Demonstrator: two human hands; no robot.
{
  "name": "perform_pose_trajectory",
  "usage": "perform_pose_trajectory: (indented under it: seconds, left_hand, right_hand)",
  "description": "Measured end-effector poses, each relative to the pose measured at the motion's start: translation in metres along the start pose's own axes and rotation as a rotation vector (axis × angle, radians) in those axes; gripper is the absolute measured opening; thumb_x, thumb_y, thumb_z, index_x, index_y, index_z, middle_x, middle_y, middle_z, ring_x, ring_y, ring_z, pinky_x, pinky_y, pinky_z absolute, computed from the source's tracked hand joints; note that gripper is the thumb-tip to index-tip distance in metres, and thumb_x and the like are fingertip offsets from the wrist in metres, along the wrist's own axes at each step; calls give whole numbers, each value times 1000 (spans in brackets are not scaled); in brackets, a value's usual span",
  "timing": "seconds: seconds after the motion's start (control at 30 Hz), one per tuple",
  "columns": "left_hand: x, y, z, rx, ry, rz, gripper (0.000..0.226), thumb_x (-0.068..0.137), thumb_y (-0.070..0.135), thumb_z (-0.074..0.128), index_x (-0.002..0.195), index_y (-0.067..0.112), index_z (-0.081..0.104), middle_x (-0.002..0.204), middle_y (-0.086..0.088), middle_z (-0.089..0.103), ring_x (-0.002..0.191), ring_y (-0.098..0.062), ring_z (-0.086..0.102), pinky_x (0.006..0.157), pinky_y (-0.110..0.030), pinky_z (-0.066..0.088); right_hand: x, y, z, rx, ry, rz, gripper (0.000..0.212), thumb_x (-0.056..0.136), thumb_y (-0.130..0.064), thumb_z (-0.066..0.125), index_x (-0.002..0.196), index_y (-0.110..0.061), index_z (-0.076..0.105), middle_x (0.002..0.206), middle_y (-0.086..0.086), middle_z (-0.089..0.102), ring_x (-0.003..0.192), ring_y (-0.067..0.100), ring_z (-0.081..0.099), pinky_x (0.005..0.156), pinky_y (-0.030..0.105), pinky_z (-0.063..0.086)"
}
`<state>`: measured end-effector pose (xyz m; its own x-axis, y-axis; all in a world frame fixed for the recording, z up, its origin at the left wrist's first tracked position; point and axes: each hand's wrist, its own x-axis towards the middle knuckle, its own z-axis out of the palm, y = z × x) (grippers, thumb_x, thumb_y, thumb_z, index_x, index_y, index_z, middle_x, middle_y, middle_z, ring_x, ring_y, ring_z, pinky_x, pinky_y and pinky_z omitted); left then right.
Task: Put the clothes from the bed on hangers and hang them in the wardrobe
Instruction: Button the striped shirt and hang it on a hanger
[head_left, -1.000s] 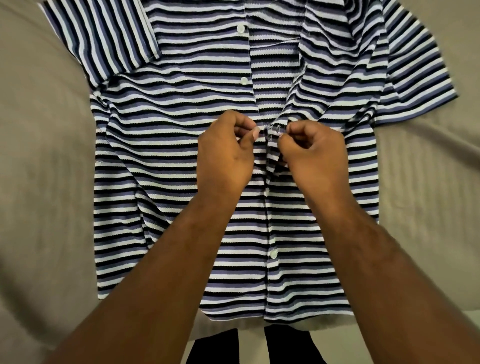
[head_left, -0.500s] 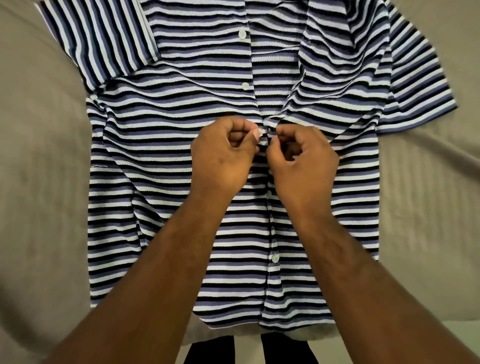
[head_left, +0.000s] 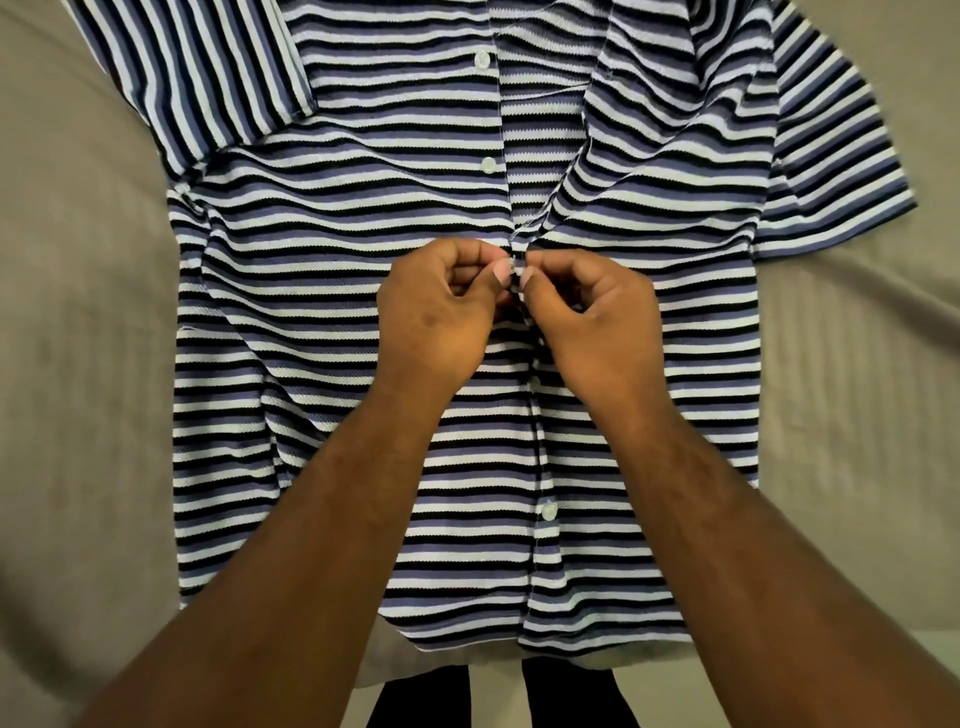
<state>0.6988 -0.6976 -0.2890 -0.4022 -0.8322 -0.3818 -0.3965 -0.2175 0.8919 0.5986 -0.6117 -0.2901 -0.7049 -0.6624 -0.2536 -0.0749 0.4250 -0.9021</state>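
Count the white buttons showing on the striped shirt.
3: top button near the picture's upper edge, second button just below it, lower button near the hem. Others may hide under the left hand and right hand pinching the striped shirt.

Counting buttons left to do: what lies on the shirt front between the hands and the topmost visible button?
Head view: above the left hand and right hand, one undone button sits below the topmost button; the shirt gapes open there.

Soft, even, rather dim indoor light.
My left hand (head_left: 436, 317) and right hand (head_left: 597, 322) cast only faint shadows on the striped shirt (head_left: 311, 291). The bedsheet (head_left: 78, 364) blurs toward the left and right edges, where the wide lens bows the stripes.
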Motion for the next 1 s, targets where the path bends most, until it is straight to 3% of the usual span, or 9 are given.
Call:
perform_pose_trajectory:
  seconds: [0.07, 0.23, 0.4, 0.63, 0.83, 1.0]
  left_hand:
    - [1, -1, -2, -28, -23, -5, 10, 94, 12, 69, 103, 9, 72, 89, -3, 76, 78, -14, 74, 75, -28, 62]
    - [3, -3, -7, -65, -83, -26, 17, 99, 16, 64, 109, 6, 71, 92, -5, 76, 82, -16, 74, 78, -29, 62]
    - [3, -4, -6, -61, -87, 1, 19, 91, 23, 74, 104, 9, 75, 92, -3, 77, 86, -14, 75, 78, -30, 62]
    - [3, -14, -4, 47, -13, 76, 18, 93, 24, 73, 107, 14, 78, 92, 5, 78, 82, -10, 76, 80, -34, 62]
    - [-1, -15, 3, 38, 38, 71, 22, 88, 14, 77, 110, 14, 77, 95, 8, 77, 85, -2, 74, 82, -24, 60]
    - [6, -14, 7, -50, 64, -16, 18, 86, 8, 77, 105, 9, 76, 89, 2, 78, 80, -8, 75, 78, -24, 61]
  right_hand:
    - [3, 2, -4, 44, -39, 16, 12, 95, -20, 69, 103, -19, 78, 87, -11, 76, 77, 0, 69, 70, 19, 55]
    - [12, 4, -4, 45, -100, 20, 7, 89, -19, 78, 95, -19, 76, 82, 1, 75, 71, 16, 70, 58, 22, 53]
    - [16, 7, 1, 3, -94, 17, 8, 88, -22, 78, 93, -19, 73, 78, 0, 73, 64, 11, 65, 55, 20, 51]
    - [18, 11, 4, -9, -86, 7, 6, 87, -23, 80, 89, -21, 75, 76, -4, 72, 64, 10, 66, 55, 21, 52]
    - [20, 13, -3, 34, -160, 27, 8, 94, -21, 72, 101, -19, 76, 82, -1, 74, 66, 13, 68, 50, 27, 54]
    - [20, 17, -3, 57, -193, -13, 12, 93, -17, 73, 104, -19, 72, 87, 7, 70, 69, 15, 64, 47, 26, 53]
